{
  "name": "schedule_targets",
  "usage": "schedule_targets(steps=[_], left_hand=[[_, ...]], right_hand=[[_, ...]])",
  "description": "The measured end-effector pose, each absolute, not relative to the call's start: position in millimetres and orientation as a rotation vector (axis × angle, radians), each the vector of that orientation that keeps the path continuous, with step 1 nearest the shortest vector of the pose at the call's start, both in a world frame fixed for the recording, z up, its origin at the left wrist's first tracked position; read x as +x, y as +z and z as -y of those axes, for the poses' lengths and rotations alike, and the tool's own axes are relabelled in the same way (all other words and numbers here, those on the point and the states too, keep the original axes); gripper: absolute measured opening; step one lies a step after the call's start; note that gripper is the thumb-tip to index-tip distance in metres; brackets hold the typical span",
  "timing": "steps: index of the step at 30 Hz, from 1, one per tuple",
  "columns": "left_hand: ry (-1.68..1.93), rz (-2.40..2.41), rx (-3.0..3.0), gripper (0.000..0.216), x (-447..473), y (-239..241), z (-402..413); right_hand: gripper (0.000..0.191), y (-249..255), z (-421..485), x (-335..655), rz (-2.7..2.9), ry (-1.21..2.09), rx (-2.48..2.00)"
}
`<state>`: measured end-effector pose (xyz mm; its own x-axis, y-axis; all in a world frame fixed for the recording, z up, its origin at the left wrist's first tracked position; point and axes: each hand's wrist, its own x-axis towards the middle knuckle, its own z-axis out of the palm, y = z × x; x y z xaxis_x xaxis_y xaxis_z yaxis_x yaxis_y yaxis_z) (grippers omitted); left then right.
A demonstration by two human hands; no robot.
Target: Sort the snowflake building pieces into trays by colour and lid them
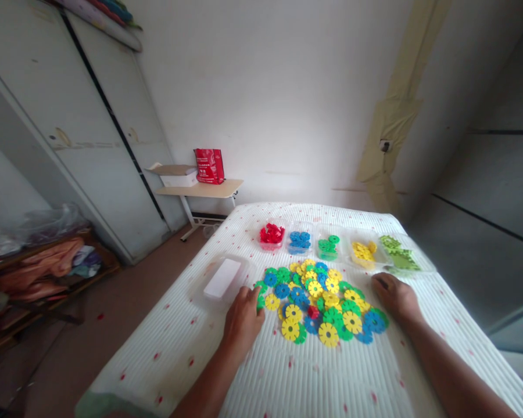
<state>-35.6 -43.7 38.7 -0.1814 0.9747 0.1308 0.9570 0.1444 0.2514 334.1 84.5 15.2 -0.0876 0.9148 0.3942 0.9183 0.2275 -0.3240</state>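
A heap of flat plastic flower-shaped discs [320, 305], yellow, green, blue and one red, lies on the white striped cloth of the table [314, 377]. My left hand [243, 320] rests at the heap's left edge, fingers bent and touching a green disc there. At the heap's right edge my right hand [393, 296] lies knuckles up with its fingers curled under. Whether either hand grips a disc is hidden. Behind the heap stands a row of clear tubs: red discs [272, 234], blue discs [299, 240], green discs [328, 246], yellow discs [363, 253] and light green pieces [400, 255].
A clear tub with a white lid [223, 278] sits just beyond my left hand. A small side table [200, 189] with a red bag and a box stands by the wall. Grey wardrobes are at the left, a cluttered low shelf [39, 273] below them.
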Motion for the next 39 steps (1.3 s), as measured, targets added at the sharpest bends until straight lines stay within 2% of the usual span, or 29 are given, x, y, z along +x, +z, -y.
schedule_targets(steps=[3,11,17,26,34,39], left_hand=[[0.447,-2.356,1.993,0.040,-34,48,35],[0.188,-2.257,2.085,0.024,-33,54,5],[0.202,-2.174,2.154,0.028,-37,50,3],[0.168,-2.320,2.055,0.034,-32,50,10],[0.381,-2.248,2.100,0.029,-20,82,-5],[0.313,-2.102,2.183,0.023,-9,73,-37]], right_hand=[[0.030,15,-84,334,1.995,-0.010,-1.669],[0.028,17,-82,331,1.958,-0.013,-1.646],[0.029,16,-83,333,1.978,-0.019,-1.675],[0.027,17,-83,332,1.991,-0.041,-1.663],[0.026,18,-82,330,1.952,-0.030,-1.665],[0.028,19,-82,331,1.971,-0.028,-1.644]])
